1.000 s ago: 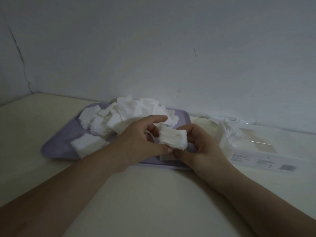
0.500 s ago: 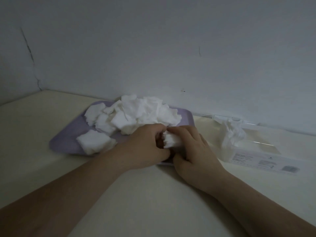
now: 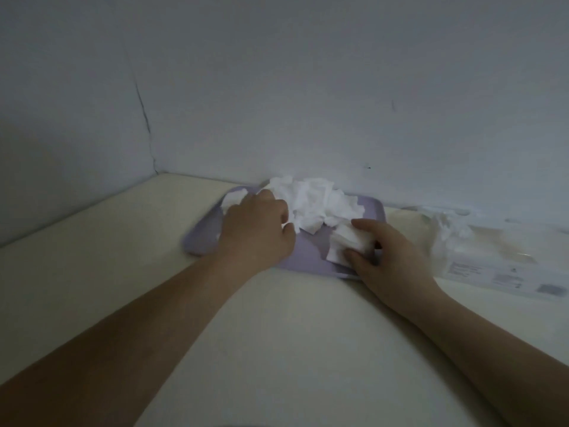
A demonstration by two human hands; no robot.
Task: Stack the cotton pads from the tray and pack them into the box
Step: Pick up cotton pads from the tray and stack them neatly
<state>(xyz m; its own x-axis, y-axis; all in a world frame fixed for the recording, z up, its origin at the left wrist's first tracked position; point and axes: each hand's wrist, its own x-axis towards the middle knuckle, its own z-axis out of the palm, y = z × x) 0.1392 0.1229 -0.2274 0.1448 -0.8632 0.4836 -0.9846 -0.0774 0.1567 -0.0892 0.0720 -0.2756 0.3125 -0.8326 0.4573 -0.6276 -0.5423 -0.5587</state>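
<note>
A lilac tray [image 3: 311, 260] lies against the wall and carries a loose heap of white cotton pads [image 3: 314, 201]. My right hand [image 3: 385, 257] holds a small stack of pads [image 3: 348, 241] between thumb and fingers, low over the tray's near right corner. My left hand [image 3: 255, 232] reaches into the left side of the heap with its fingers curled among the pads; what they hold is hidden. The clear box [image 3: 492, 257] with a printed label lies to the right of the tray, some white pads showing at its left end.
A pale table top [image 3: 92, 248] runs to a wall corner at the far left. The wall stands right behind the tray and the box. Both forearms stretch across the near table.
My hands have parted. The left hand moved left into the heap on the tray. The right hand kept the small stack and shifted slightly right.
</note>
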